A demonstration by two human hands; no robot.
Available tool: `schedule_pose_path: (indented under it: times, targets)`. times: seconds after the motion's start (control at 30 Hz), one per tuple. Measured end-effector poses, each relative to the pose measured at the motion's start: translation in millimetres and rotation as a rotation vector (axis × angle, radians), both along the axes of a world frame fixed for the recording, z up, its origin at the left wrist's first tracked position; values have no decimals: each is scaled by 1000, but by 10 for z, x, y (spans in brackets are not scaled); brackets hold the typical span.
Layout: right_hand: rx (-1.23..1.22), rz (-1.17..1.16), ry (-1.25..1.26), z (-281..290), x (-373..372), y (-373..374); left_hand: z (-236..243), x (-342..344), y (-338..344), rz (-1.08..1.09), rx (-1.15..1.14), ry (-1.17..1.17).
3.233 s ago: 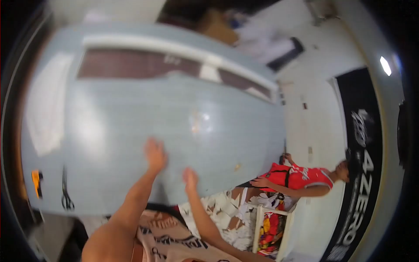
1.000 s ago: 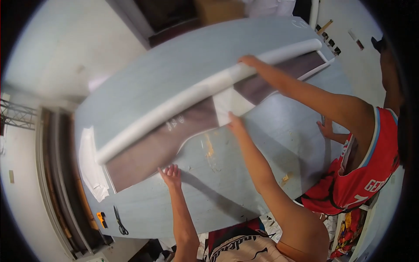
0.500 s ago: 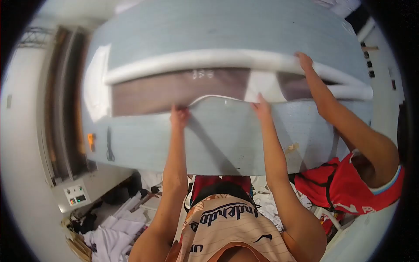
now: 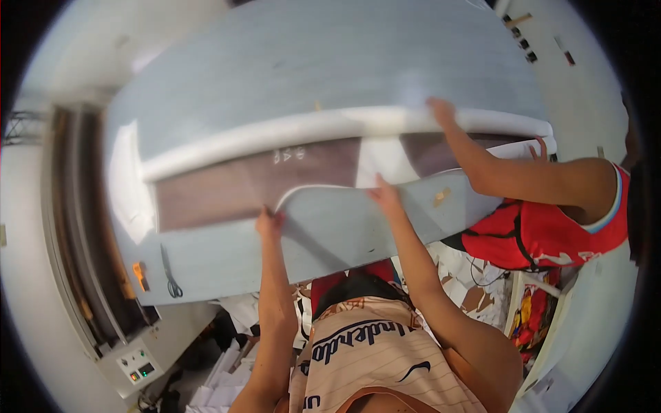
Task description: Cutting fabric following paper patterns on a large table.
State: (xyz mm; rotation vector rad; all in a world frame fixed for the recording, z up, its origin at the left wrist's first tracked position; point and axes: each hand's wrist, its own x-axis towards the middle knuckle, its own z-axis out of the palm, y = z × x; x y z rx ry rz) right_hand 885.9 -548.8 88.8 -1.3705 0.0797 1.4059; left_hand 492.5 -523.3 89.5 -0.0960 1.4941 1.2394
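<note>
Both left hand [image 4: 270,221] and right hand [image 4: 387,195] meet the near edge of the brown-and-white sheet [image 4: 213,196] across the table [image 4: 330,76], presumably steadying it, though blur hides whether their fingers clamp it.

left hand [image 4: 270,223] at brown sheet's [image 4: 220,189] near edge | right hand [image 4: 387,197] at white section [image 4: 380,157] | scissors [image 4: 169,272] on table [image 4: 213,268]

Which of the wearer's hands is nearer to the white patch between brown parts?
The right hand, at the white patch; the left hand is at a brown part.
</note>
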Motion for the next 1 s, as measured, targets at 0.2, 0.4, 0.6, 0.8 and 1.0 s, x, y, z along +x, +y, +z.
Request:
schedule_pose_path:
  times: [0.2, 0.4, 0.6, 0.8, 1.0]
  targets:
    - [-54, 88, 48, -8, -195, -289, 44, -354, -328, -278, 113, 200]
    - [-67, 88, -22, -57, 120, -275, -51, 32, -434, -151, 204, -152]
    - [-87, 115, 8, 56, -42, -280, 24, 19, -447, -157, 109, -165]
    - [-90, 98, -2, 43, -59, -281, -9, 193, -371, -48, 92, -157]
    - [-81, 130, -42, -26, 7, -275, -148, 243, -354, -5, 103, -167]
